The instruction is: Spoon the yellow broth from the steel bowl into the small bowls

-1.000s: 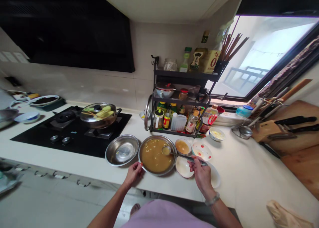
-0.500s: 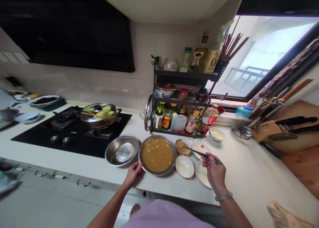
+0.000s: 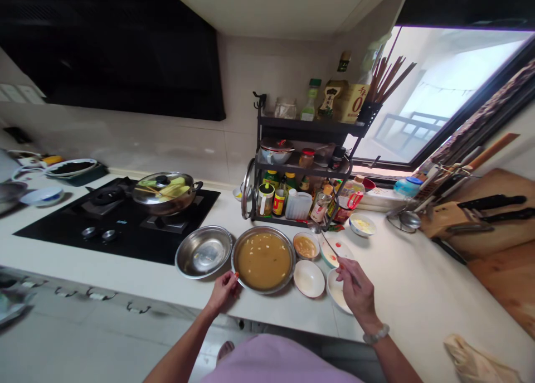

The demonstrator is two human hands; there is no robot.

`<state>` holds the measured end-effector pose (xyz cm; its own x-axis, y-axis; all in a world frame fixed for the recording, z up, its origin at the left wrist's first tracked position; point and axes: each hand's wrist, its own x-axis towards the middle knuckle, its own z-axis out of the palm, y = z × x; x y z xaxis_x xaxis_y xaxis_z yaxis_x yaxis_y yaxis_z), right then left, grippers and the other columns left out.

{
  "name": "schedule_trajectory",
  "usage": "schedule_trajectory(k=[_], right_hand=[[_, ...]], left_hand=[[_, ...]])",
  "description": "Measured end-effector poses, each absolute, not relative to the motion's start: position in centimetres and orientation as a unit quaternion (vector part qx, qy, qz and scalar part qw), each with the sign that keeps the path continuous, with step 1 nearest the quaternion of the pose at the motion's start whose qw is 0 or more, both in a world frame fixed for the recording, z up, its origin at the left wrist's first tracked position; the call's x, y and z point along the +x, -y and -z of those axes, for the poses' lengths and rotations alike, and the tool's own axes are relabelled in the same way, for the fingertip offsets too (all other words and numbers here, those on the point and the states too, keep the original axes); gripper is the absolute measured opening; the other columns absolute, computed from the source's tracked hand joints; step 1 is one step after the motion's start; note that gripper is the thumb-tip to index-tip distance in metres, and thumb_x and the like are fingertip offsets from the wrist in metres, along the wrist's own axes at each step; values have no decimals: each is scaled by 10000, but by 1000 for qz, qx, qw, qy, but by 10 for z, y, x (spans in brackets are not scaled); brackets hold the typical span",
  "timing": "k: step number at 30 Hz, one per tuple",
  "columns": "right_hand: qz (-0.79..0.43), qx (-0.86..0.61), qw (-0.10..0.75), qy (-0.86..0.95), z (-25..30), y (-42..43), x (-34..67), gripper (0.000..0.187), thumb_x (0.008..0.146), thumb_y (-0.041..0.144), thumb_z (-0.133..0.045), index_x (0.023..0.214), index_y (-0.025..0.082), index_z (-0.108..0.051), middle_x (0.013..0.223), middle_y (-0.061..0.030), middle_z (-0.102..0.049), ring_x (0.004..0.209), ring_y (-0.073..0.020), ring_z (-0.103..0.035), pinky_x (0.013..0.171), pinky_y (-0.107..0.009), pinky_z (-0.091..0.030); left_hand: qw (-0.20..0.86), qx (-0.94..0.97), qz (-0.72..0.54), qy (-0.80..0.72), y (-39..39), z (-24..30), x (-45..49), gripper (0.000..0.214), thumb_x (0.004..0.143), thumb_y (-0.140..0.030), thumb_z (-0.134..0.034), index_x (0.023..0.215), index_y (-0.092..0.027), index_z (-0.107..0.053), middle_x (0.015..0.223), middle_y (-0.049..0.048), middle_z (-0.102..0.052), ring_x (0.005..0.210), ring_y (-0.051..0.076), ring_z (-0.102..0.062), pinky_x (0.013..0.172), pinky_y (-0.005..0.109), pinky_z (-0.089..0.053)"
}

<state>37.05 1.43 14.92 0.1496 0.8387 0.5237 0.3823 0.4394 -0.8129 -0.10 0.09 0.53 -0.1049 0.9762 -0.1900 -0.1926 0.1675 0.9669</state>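
My left hand grips the near rim of a large steel bowl full of yellow-brown soup. My right hand is closed on the handle of a metal ladle, whose scoop is raised above a small white bowl of soup. An empty white bowl sits in front of that one. Beneath my right hand another white bowl is partly hidden. A white plate with red marks lies behind the ladle handle.
An empty steel bowl stands left of the soup. A lidded pan with corn sits on the black gas hob. A spice rack stands behind the bowls. A knife block and wooden board are at right.
My right hand carried the ladle out of the big soup bowl to the right, over the small bowl, and now lifts it with the scoop raised. The left hand stayed on the rim.
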Motion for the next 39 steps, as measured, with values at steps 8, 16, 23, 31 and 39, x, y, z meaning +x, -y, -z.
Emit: schedule_trajectory(k=[8,16,23,31,39], right_hand=[[-305,-505,577,566,-145,-5,333,264,838,391,-587,995,201,-682,654,-13,-617,533,-147,-570,527,-289,-519],[-404,-502,523,558,-113,3,302,376,830,499,-574,970,168,-685,652,-20,-612,478,-126,-541,475,-266,-497],[-473,-534,585,386,-117,-1,298,446,733,560,-660,918,154,-648,598,-37,-641,493,-161,-556,416,-260,-456],[-493,-526,616,318,-130,-2,305,472,644,521,-751,893,135,-644,591,-41,-654,500,-155,-566,404,-230,-421],[-467,-528,635,317,-144,-9,321,432,649,503,-740,862,139,-646,571,-37,-649,470,-151,-557,404,-241,-414]], left_hand=[[559,368,-531,-520,0,-8,0,498,678,-626,-656,572,-185,-452,469,-64,-426,387,82,-409,395,221,-389],[554,368,-529,-526,1,-17,3,513,662,-639,-659,558,-180,-454,453,-63,-425,389,79,-402,395,214,-377],[558,362,-533,-523,1,-12,1,506,659,-630,-666,563,-181,-454,460,-68,-419,388,80,-402,395,218,-381],[555,367,-529,-526,0,-11,1,512,659,-641,-656,557,-182,-457,458,-62,-434,380,85,-412,394,226,-381],[551,366,-532,-529,0,-13,1,521,639,-648,-669,548,-183,-452,457,-64,-424,384,84,-408,394,224,-389]])
